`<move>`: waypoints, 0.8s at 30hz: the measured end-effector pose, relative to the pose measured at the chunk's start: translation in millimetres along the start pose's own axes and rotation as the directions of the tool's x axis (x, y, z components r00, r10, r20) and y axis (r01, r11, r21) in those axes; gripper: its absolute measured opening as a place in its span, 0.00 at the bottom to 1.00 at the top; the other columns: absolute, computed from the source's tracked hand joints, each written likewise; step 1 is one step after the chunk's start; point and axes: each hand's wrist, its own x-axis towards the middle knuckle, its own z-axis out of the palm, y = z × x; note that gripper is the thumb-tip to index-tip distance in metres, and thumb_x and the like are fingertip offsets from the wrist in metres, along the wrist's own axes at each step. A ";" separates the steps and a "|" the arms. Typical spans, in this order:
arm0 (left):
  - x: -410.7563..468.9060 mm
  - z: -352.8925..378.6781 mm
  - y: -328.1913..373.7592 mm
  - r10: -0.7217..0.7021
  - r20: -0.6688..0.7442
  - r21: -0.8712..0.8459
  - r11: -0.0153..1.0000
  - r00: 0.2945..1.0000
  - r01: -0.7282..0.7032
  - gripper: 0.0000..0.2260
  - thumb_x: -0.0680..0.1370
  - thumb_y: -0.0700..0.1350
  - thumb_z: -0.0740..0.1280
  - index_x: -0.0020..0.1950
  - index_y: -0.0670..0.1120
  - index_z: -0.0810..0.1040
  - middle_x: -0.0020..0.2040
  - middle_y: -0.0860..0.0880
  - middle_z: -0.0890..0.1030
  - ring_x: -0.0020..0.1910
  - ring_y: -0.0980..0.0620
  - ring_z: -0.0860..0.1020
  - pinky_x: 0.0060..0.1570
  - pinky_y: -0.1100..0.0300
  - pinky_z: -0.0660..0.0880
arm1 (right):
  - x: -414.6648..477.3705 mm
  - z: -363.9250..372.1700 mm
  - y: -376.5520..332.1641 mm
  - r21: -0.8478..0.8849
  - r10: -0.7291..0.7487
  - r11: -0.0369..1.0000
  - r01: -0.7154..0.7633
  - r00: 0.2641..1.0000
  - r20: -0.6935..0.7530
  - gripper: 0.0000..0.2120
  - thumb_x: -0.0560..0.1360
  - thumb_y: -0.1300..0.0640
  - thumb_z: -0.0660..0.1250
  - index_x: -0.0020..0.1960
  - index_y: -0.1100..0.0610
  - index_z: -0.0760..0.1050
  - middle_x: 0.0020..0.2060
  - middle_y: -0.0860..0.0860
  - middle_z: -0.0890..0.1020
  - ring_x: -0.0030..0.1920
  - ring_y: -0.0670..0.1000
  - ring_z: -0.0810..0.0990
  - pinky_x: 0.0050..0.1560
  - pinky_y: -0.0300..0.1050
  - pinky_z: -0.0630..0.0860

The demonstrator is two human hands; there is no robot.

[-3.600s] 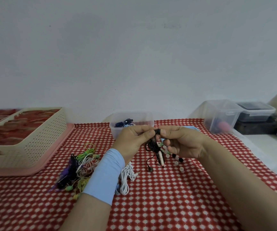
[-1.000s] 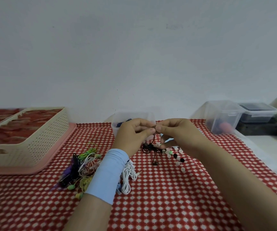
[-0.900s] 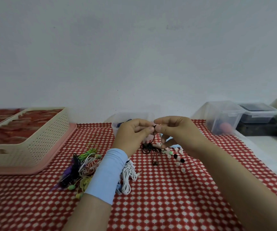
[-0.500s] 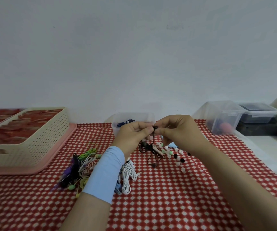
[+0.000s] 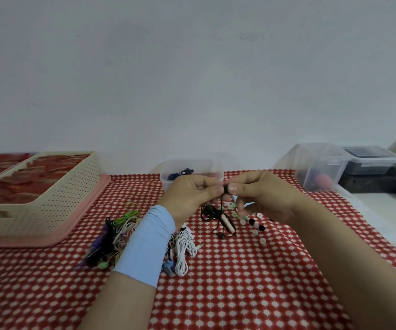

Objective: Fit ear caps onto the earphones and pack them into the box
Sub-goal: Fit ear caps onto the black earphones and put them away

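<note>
Presently, from the head view, a thin black wired earphone (image 5: 218, 216) is held above the red-and-white checked tablecloth (image 5: 239, 282), its small black earbud (image 5: 225, 188) pinched where the two hands meet. The left hand (image 5: 189, 196) has thumb and forefinger closed on the bud from 9 o'clock, and the right hand (image 5: 261, 195) has its fingertips pressed together against the bud from 3 o'clock; whether a cap sits between them cannot be told. The cord hangs toward 6 o'clock, its long axis near vertical, ending in a loose tangle touching the cloth.

The earphone is judged light, limp and easily snagged, so hold is best taken on the stiff bud, not the cord. The small loose white, green and black ear caps (image 5: 254, 225) at 5 o'clock are judged soft and slippery. The clear lidless plastic box (image 5: 216, 166) stands just behind the hands at 12 o'clock.
</note>
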 end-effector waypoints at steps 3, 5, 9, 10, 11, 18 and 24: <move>-0.6 -1.4 -2.1 0.003 0.005 -0.002 1.000 1.000 -0.003 0.06 0.77 0.38 0.69 0.50 0.43 0.84 0.41 0.48 0.86 0.41 0.55 0.82 0.45 0.63 0.77 | 1.4 1.1 0.9 -0.026 -0.004 1.000 0.004 1.000 -0.013 0.11 0.68 0.55 0.76 0.48 0.59 0.87 0.41 0.58 0.86 0.30 0.50 0.79 0.37 0.47 0.80; -0.7 -1.3 -4.2 0.012 0.021 -0.030 0.999 1.000 -0.011 0.06 0.77 0.38 0.68 0.51 0.44 0.84 0.39 0.49 0.85 0.40 0.56 0.81 0.44 0.64 0.76 | 1.6 1.0 3.3 -0.011 -0.023 1.000 0.023 1.000 -0.010 0.12 0.67 0.55 0.76 0.48 0.59 0.87 0.43 0.59 0.85 0.30 0.50 0.79 0.34 0.46 0.79; -0.8 0.2 -2.8 -0.012 0.057 -0.062 0.998 0.998 0.015 0.12 0.72 0.44 0.70 0.52 0.41 0.83 0.41 0.47 0.85 0.40 0.56 0.81 0.43 0.64 0.77 | 0.3 -3.4 2.8 -0.021 -0.036 0.999 0.036 0.999 0.023 0.12 0.69 0.55 0.76 0.50 0.61 0.86 0.43 0.59 0.85 0.32 0.50 0.80 0.36 0.46 0.80; 0.5 -0.4 -3.4 -0.020 0.046 -0.044 0.999 0.999 0.022 0.13 0.72 0.45 0.71 0.53 0.41 0.83 0.42 0.46 0.86 0.41 0.55 0.81 0.44 0.63 0.77 | 0.7 -3.9 2.1 -0.029 -0.036 0.999 0.036 0.999 0.010 0.11 0.69 0.56 0.75 0.49 0.61 0.86 0.42 0.58 0.85 0.32 0.50 0.80 0.36 0.46 0.80; 1.7 -1.5 -4.7 -0.028 0.022 -0.023 0.999 0.999 0.028 0.12 0.72 0.44 0.71 0.54 0.40 0.83 0.44 0.44 0.86 0.44 0.53 0.82 0.46 0.61 0.77 | 1.4 -3.2 2.0 -0.043 -0.039 0.998 0.039 0.999 -0.015 0.10 0.70 0.56 0.75 0.49 0.60 0.86 0.42 0.58 0.86 0.32 0.50 0.80 0.37 0.47 0.80; 4.5 -1.1 -3.9 -0.066 -0.137 0.005 0.998 0.988 0.067 0.05 0.75 0.41 0.72 0.49 0.42 0.84 0.44 0.43 0.86 0.43 0.50 0.82 0.53 0.54 0.79 | 1.5 5.3 1.9 -0.085 -0.104 0.992 0.094 0.986 -0.127 0.08 0.75 0.63 0.74 0.54 0.57 0.86 0.48 0.61 0.87 0.34 0.51 0.81 0.38 0.49 0.83; 4.3 -2.1 -1.8 -0.134 -0.099 0.034 0.990 0.986 0.138 0.08 0.75 0.42 0.73 0.52 0.41 0.84 0.49 0.37 0.84 0.46 0.45 0.80 0.56 0.49 0.77 | 2.3 7.7 4.8 -0.233 -0.203 0.959 0.162 0.965 -0.165 0.05 0.76 0.63 0.74 0.49 0.57 0.87 0.43 0.57 0.87 0.31 0.52 0.80 0.37 0.51 0.84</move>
